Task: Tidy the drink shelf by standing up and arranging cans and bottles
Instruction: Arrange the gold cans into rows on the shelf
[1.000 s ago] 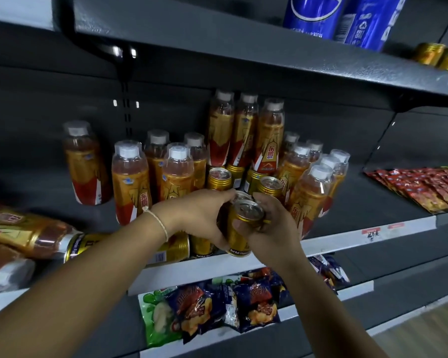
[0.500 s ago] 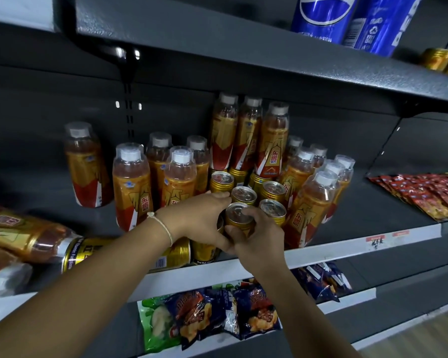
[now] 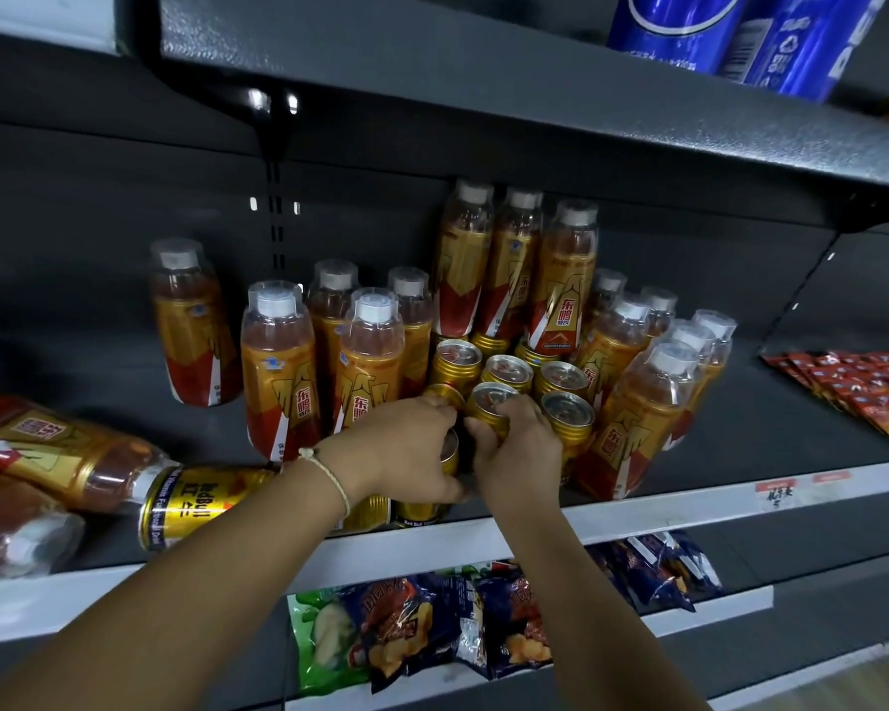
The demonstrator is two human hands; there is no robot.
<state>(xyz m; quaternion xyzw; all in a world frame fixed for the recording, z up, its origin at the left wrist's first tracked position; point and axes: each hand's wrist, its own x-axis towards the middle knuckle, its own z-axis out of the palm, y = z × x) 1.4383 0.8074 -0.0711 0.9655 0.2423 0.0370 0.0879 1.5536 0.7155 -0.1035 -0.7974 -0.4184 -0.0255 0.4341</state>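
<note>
On the dark middle shelf [image 3: 689, 500] stand several gold cans among upright orange drink bottles [image 3: 278, 372]. My right hand [image 3: 519, 449] grips an upright gold can [image 3: 488, 402] in the front of the can cluster. My left hand [image 3: 406, 449] is curled around another gold can [image 3: 450, 454] just left of it, mostly hidden under my fingers. A gold Red Bull can [image 3: 196, 505] lies on its side at the shelf front left, with fallen bottles [image 3: 57, 454] beside it.
Three tall bottles [image 3: 514, 269] stand on cans at the back. Red sachets [image 3: 853, 387] lie at the right. Blue Pepsi cans [image 3: 730, 28] sit on the shelf above. Snack bags [image 3: 411, 628] fill the shelf below. My forearms cross the shelf edge.
My right hand has carried its can down from in front of the shelf and set it upright into the can cluster. My left hand has stayed by the neighbouring can.
</note>
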